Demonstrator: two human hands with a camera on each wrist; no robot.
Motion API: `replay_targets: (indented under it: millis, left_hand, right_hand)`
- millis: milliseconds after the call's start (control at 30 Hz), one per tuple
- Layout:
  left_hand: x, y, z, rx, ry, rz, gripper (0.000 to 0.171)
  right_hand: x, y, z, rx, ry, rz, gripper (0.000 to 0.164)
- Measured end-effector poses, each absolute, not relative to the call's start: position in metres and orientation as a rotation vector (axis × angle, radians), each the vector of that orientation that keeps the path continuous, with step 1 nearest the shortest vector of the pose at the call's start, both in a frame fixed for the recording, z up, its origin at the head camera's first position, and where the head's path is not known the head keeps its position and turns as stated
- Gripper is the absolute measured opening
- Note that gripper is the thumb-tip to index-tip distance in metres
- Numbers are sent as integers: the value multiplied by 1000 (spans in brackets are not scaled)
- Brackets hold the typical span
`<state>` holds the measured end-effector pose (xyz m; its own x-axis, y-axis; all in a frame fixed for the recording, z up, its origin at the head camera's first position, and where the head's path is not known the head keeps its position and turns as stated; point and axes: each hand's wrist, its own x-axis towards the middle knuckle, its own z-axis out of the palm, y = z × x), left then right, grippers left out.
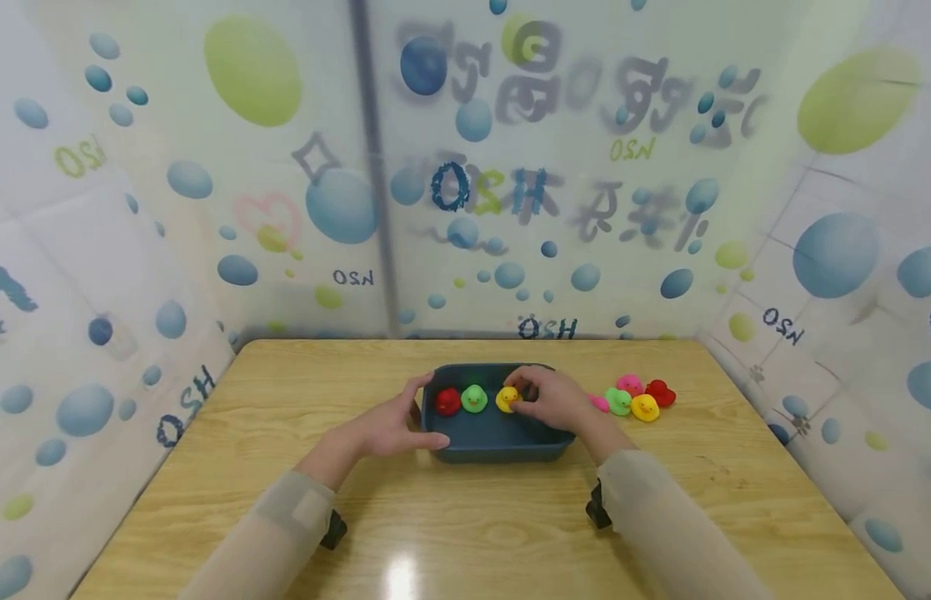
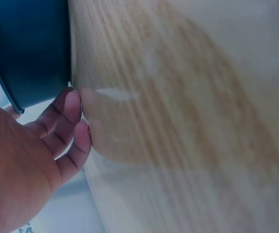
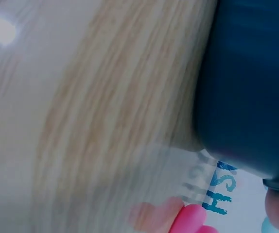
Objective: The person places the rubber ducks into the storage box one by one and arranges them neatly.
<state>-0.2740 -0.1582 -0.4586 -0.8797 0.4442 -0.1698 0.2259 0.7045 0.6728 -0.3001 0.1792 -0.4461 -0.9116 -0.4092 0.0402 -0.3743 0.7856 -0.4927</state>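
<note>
A dark blue rectangular tub stands on the wooden table. Inside it, a red rubber duck and a green rubber duck sit side by side at the left. My right hand reaches over the tub's right end, its thumb and fingers pinching a yellow rubber duck inside. At the tub's left end is my left hand, thumb stretched to the near corner and index finger at the far corner. Its other fingers bend loosely beside the tub in the left wrist view. The right wrist view hides the pinched duck.
Right of the tub lies a loose group of rubber ducks: pink, red, green, yellow, and another pink one partly behind my right wrist. Patterned curtains enclose the table at the back and sides.
</note>
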Motion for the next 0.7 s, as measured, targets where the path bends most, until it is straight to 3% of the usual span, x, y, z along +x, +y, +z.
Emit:
replay_targets:
  millis: [200,700]
  left_hand:
    - [-274,-159,-458,528,2593,962,121]
    - [-275,-159,-460,517,2592,961,121]
  right_hand:
    - [-299,175,-447,-627,2965,-561,30]
    - [-297,177,-449,-647,2956,-594,32]
